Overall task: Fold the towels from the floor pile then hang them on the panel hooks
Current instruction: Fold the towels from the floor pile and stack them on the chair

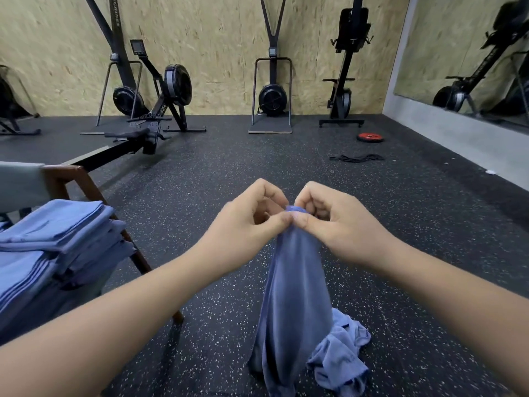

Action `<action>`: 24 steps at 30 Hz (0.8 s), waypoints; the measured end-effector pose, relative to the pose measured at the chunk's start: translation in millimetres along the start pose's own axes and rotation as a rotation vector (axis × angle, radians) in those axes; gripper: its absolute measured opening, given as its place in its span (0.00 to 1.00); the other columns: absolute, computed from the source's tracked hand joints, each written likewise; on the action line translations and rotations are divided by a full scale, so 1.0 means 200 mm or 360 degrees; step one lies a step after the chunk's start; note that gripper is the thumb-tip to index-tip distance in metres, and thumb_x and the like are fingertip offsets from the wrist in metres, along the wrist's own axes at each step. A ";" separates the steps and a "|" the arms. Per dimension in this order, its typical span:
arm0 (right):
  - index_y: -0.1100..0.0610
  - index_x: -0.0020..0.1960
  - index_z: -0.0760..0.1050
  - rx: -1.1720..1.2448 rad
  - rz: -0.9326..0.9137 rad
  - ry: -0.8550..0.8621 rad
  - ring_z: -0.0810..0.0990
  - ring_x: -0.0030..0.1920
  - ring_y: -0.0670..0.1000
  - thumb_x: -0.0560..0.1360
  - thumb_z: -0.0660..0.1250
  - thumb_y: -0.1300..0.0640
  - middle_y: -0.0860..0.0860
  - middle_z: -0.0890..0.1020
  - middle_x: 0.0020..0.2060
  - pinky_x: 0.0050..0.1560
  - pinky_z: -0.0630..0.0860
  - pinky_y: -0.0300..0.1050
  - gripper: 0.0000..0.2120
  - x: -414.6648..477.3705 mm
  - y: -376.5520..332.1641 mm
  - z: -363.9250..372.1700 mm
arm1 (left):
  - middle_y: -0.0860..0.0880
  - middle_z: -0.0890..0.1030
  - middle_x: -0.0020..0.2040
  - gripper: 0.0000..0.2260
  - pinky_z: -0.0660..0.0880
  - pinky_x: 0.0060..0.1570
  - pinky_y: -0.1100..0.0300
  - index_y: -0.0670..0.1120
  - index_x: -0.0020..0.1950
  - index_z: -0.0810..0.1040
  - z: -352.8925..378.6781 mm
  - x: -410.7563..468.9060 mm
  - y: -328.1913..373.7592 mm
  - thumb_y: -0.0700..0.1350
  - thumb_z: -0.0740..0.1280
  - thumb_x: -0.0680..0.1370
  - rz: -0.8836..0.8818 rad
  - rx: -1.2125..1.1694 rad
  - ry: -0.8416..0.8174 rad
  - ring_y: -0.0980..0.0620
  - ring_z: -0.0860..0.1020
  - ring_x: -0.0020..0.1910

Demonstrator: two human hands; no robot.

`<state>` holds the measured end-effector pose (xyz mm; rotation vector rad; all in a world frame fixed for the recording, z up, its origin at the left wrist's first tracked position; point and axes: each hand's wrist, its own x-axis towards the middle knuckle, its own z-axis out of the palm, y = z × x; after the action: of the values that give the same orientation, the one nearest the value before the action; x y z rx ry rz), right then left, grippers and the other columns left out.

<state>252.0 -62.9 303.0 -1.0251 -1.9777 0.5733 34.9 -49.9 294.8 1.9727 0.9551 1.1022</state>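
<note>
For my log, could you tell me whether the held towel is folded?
Not folded: the towel hangs loosely bunched, pinched at its top by left hand and right hand.

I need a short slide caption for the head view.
Left hand and right hand pinch the top of a blue towel; folded towels lie on a chair.

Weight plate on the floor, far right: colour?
Red weight plate with a dark centre; head view.

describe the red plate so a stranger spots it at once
Look along the wood-panel back wall to its right end, where an upright black machine stands. On the floor just in front lies the weight plate, flat and the only red thing.
</note>
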 end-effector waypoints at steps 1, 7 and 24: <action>0.51 0.46 0.76 0.0024 -0.0015 0.0026 0.74 0.37 0.58 0.81 0.72 0.49 0.59 0.78 0.38 0.42 0.73 0.63 0.09 0.01 0.00 0.00 | 0.53 0.83 0.40 0.09 0.72 0.44 0.52 0.52 0.55 0.76 0.02 -0.01 -0.02 0.49 0.74 0.78 -0.0055 -0.0065 -0.0064 0.51 0.76 0.38; 0.51 0.47 0.75 0.0022 -0.0002 0.0124 0.67 0.35 0.47 0.84 0.71 0.53 0.49 0.71 0.32 0.39 0.66 0.50 0.08 0.03 0.02 -0.06 | 0.50 0.85 0.42 0.13 0.73 0.43 0.52 0.52 0.57 0.74 0.10 -0.04 -0.10 0.44 0.76 0.80 -0.0096 -0.0116 -0.0012 0.50 0.77 0.39; 0.51 0.50 0.76 -0.0121 -0.0033 0.0338 0.66 0.32 0.44 0.84 0.70 0.54 0.44 0.68 0.29 0.38 0.63 0.41 0.05 0.04 -0.01 -0.18 | 0.58 0.78 0.33 0.11 0.70 0.37 0.62 0.51 0.39 0.79 0.24 -0.07 -0.21 0.47 0.79 0.77 -0.0063 0.0179 -0.0060 0.60 0.72 0.32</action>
<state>278.4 -57.1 328.0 -1.0647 -1.8319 0.3639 60.6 -49.8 236.1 2.0477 1.0520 1.0053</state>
